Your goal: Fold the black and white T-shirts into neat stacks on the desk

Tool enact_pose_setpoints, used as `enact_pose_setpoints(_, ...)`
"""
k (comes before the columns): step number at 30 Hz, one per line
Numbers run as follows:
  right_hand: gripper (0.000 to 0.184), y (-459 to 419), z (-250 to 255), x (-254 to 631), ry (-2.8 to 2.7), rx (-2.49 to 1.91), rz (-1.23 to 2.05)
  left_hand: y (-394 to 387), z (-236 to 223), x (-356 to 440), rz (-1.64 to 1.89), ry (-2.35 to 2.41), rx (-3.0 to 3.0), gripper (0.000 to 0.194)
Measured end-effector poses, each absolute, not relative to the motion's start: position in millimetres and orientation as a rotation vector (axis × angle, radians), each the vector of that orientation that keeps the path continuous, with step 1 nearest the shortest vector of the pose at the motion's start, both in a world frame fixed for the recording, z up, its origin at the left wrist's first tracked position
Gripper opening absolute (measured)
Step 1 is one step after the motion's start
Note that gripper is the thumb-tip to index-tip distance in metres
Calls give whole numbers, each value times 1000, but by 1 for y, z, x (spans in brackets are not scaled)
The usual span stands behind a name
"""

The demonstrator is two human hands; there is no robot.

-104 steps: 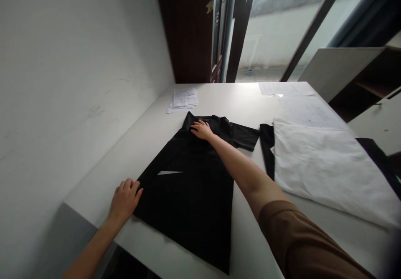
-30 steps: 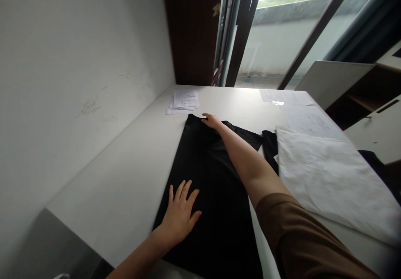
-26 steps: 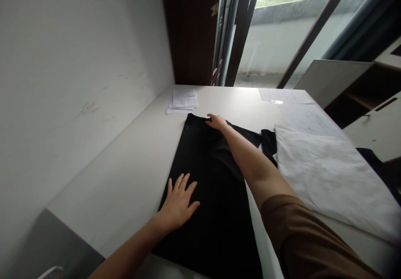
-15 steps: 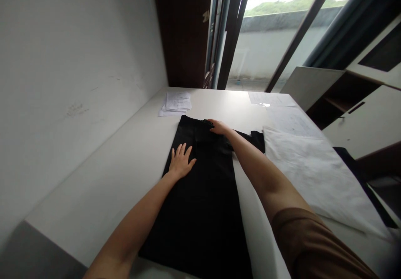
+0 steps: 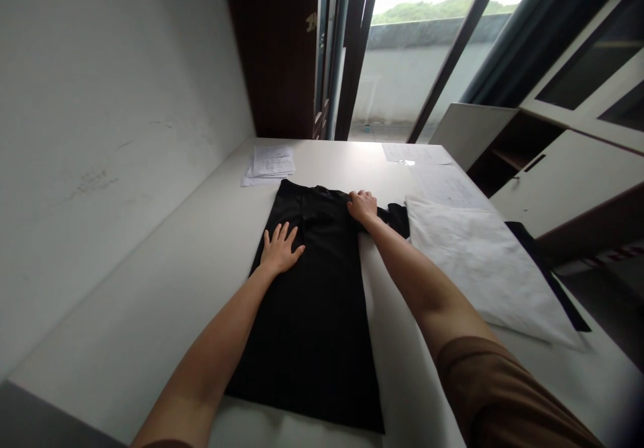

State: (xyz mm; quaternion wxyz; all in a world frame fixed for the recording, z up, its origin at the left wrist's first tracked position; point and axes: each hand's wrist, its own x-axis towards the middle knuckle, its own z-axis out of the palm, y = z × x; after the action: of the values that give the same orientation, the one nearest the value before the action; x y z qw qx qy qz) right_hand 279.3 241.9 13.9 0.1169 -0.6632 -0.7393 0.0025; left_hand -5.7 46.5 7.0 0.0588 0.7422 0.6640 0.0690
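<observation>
A black shirt point(image 5: 316, 314) lies folded lengthwise on the white table, its long body toward me and its top edge away from me. A dark sleeve point(image 5: 399, 218) sticks out to the right at the top. My left hand point(image 5: 280, 249) rests flat on the upper left part of the cloth, fingers spread. At the top right corner, where the sleeve begins, my right hand point(image 5: 362, 206) has its fingers bent down on the fabric. Its fingertips are partly hidden.
White cloth point(image 5: 477, 267) lies at the right, with a dark strip point(image 5: 548, 273) beyond it. A stack of papers point(image 5: 272, 161) sits at the back left of the table point(image 5: 186, 247), with flat sheets point(image 5: 447, 183) at the back right. A wall point(image 5: 100, 99) borders the left side.
My right hand has moved right along the shirt's top, from near its middle to the corner by the sleeve. My left hand stays flat on the cloth. The view has shifted to the right.
</observation>
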Motion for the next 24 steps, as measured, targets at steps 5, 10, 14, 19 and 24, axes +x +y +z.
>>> enact_pose_setpoints(5,58,244,16,315,-2082,-2248,72,59,12,-1,291,2103,2191,59)
enact_pose_setpoints(10,43,250,30,330,-2257,-2192,349,95,19,19,472,2146,2162,49)
enact_pose_setpoints(14,37,248,38,347,-2217,-2090,536,127,19,40,533,1981,2225,63)
enact_pose_setpoints(19,26,235,46,369,-1730,-1920,931,138,18,62,552,1865,2251,49)
enact_pose_setpoints(24,25,227,56,371,-1406,-1610,1180,117,23,70,530,1695,2243,49)
